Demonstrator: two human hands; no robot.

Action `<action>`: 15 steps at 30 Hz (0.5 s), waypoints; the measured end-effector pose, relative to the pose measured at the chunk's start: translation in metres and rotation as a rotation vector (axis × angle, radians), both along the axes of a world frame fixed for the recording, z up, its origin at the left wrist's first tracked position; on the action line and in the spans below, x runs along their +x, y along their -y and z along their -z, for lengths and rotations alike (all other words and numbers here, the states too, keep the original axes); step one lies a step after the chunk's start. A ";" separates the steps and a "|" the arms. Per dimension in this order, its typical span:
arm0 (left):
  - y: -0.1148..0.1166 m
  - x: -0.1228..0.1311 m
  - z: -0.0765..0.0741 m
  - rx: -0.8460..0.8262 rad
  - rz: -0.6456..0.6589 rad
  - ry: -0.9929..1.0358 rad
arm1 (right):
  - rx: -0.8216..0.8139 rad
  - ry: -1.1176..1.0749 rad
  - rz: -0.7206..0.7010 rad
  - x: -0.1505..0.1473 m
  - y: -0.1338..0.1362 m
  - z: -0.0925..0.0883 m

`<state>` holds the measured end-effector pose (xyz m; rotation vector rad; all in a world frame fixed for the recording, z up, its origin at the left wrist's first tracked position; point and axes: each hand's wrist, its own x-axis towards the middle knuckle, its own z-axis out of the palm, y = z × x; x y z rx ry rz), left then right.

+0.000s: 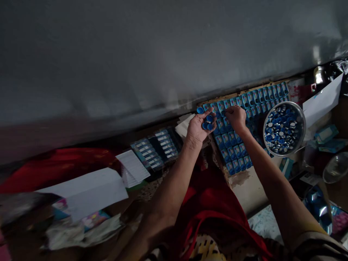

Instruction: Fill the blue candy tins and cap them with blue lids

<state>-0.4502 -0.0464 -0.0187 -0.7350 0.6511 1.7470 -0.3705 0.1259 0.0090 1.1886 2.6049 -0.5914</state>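
Observation:
Palm up, my left hand (196, 127) cradles several small round blue caps (209, 119), with another blue cap (200, 110) by its thumb and fingers. My right hand (237, 117) is bent down over the rows of small blue printed packs (234, 138), its fingertips pinched together at one of the upper rows. What sits between those fingertips is too dark to make out. The packs lie side by side on a board, partly covered by my right forearm. Right of them stands a round metal bowl (303, 125) full of blue and silver caps.
A grey wall (163, 54) rises behind the board. Trays of white-and-blue pieces (152, 149), a stack of white cards (133, 168) and white paper sheets (95, 192) lie to the left. Blue boxes (326, 133) and a white sheet (323, 98) are at the right.

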 end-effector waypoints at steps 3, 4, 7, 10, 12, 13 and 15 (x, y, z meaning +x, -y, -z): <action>-0.005 -0.002 0.007 -0.034 0.084 0.025 | 0.064 0.184 -0.137 -0.026 -0.009 0.007; -0.007 -0.002 0.009 -0.038 0.103 0.038 | 0.079 0.233 -0.156 -0.032 -0.011 0.009; -0.013 0.002 0.012 -0.021 0.123 0.058 | 0.100 0.334 -0.158 -0.046 -0.020 0.015; -0.011 0.007 0.008 0.042 0.057 0.048 | 0.114 0.330 -0.159 -0.049 -0.028 0.016; -0.006 0.009 0.003 0.075 -0.009 0.048 | 0.103 0.288 -0.179 -0.042 -0.026 0.011; -0.003 0.009 0.002 0.080 -0.032 0.051 | 0.083 0.256 -0.187 -0.035 -0.022 0.007; 0.000 0.009 0.000 0.066 -0.041 0.050 | 0.041 0.123 -0.184 -0.019 -0.007 -0.003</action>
